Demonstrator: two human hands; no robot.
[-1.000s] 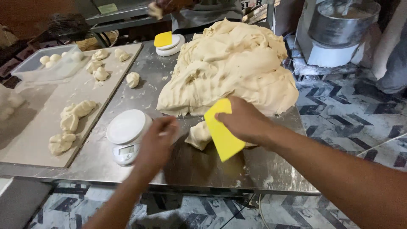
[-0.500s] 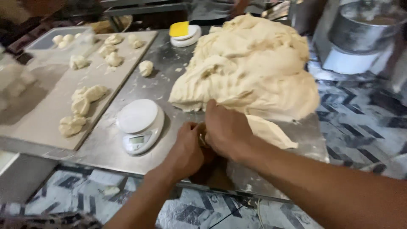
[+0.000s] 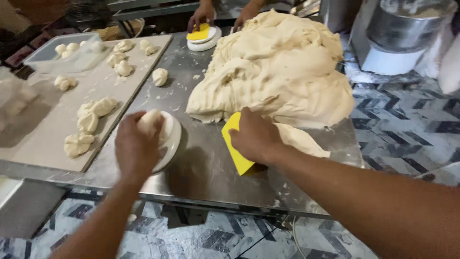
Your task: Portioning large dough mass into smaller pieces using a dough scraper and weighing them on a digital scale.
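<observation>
Left hand (image 3: 136,146) moved dough piece (image 3: 151,122) onto scale (image 3: 170,144).

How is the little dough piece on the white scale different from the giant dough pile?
The dough piece is small enough to fit under the left hand; the dough pile covers much of the steel table. The dough piece sits on the white scale, while the dough pile lies straight on the table. The piece is roundish, the pile lumpy and folded. Both are the same pale cream colour.
</observation>
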